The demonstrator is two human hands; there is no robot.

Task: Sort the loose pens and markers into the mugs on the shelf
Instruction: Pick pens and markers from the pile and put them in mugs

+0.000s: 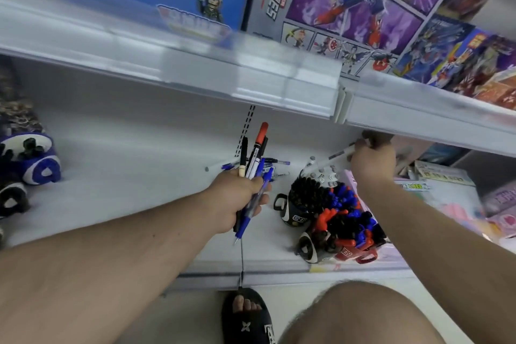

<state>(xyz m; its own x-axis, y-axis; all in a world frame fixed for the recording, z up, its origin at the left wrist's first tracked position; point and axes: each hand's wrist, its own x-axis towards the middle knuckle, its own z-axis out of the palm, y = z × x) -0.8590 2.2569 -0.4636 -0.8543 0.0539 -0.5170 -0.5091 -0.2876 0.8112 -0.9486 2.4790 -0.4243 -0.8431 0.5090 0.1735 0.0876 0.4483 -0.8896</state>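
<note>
left hand (237,201) fist-wraps a mixed bundle of pens and markers (255,165) with blue, black and one red cap, held upright above the white metal shelf (125,176). right hand (371,160) pinches a slim white marker (332,158), its tip slanting down over a black mug (296,212) packed with black-capped pens; nearer the shelf edge sits a red mug (351,253) crammed with red, blue and black caps. a few loose blue pens (275,162) lie on the shelf behind the left hand.

Mugs (332,220) on shelf (139,176), loose pens (268,166) behind.
</note>
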